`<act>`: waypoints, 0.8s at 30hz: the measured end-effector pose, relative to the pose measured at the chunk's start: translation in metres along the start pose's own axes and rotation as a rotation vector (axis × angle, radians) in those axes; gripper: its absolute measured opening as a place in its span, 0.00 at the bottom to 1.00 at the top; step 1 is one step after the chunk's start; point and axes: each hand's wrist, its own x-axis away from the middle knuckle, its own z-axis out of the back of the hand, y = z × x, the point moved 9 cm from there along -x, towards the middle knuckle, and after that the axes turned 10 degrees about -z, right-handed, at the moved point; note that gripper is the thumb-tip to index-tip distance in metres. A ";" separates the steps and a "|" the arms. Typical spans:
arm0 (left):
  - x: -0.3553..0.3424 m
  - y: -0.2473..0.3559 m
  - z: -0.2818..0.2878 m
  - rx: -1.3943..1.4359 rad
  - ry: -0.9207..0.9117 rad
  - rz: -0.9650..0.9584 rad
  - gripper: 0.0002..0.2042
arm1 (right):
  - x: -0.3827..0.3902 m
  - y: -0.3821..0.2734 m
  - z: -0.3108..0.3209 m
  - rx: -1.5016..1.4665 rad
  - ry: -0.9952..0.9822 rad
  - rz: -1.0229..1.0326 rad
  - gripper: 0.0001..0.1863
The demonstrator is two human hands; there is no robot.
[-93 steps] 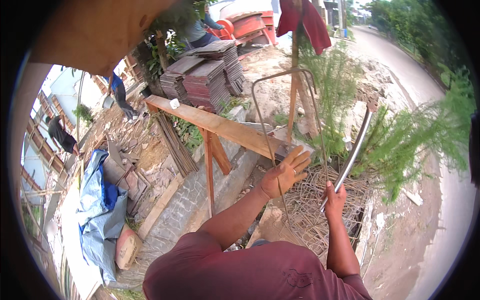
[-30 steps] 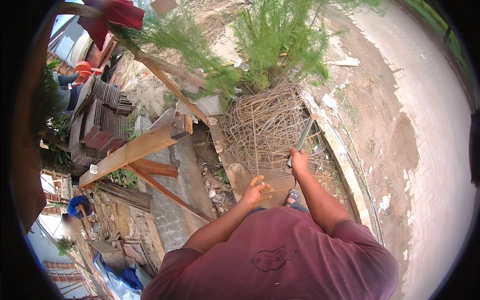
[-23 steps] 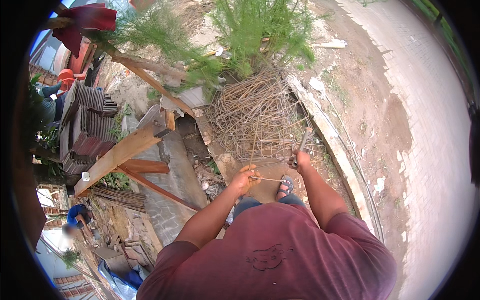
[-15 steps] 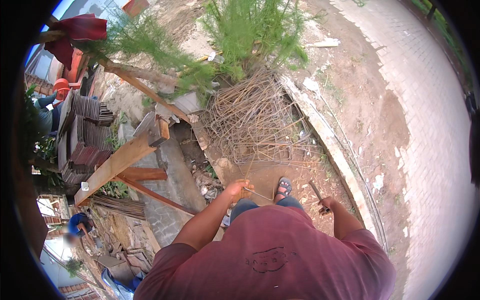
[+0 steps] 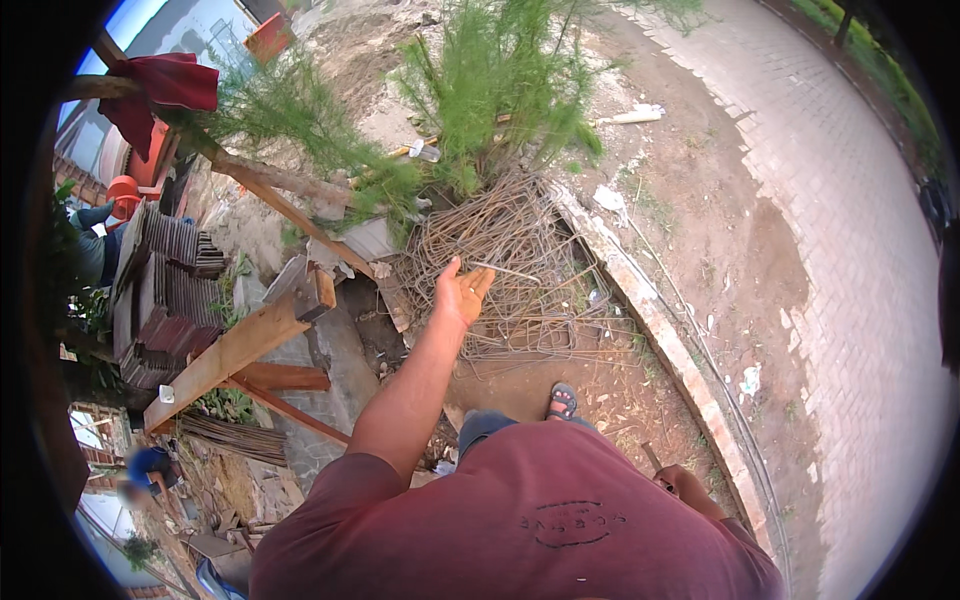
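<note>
Diagonally held pipe (image 5: 652,457), long axis pointing forward-left

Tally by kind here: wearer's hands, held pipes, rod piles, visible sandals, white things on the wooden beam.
Left hand and right hand: 2
Held pipe: 1
Rod pile: 1
Sandal: 1
White thing on wooden beam: 1
Total: 6

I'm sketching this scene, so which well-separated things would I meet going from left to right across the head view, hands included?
Stack of brown tiles → the person's left hand, open → sandalled foot → the person's right hand.
</note>
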 end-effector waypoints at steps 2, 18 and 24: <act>-0.020 0.035 -0.102 -0.087 -0.191 -0.084 0.44 | 0.028 -0.039 -0.001 -0.003 -0.021 0.023 0.16; 0.189 -0.006 0.425 -2.221 -0.283 0.669 0.31 | 0.060 -0.186 -0.053 0.261 0.045 0.356 0.10; 0.427 0.000 0.550 -1.364 0.555 0.708 0.24 | 0.021 -0.188 -0.062 0.888 0.081 0.101 0.09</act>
